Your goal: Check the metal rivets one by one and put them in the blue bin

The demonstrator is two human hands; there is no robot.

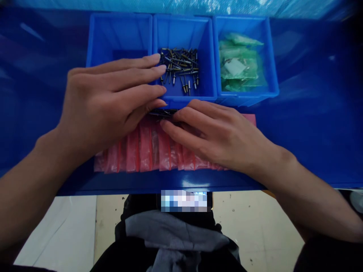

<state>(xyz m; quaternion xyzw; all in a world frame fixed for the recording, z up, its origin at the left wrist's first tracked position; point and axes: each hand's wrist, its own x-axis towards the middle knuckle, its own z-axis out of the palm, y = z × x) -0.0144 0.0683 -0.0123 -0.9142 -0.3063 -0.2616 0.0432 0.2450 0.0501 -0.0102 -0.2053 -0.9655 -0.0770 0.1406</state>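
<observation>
Dark pop rivets (163, 113) lie between my hands, just in front of the middle blue bin (187, 100). My right hand (224, 136) is closed, with its fingertips pinching at these rivets. Stretched out flat, the fingers of my left hand (96, 98) reach over the front corner of the middle bin; its thumb is hidden. More pop rivets (181, 64) are piled loosely inside that bin. Below both hands, a row of overlapping pink zip bags (146, 151) lies along the table's front edge, partly covered by the hands.
The left blue bin (120, 30) stands beside the middle one, its floor partly hidden by my left hand. In the right blue bin (272, 68) are green plastic bags (241, 64) with contents. A phone with a blurred screen (184, 201) rests at my lap, below the blue table (312, 132).
</observation>
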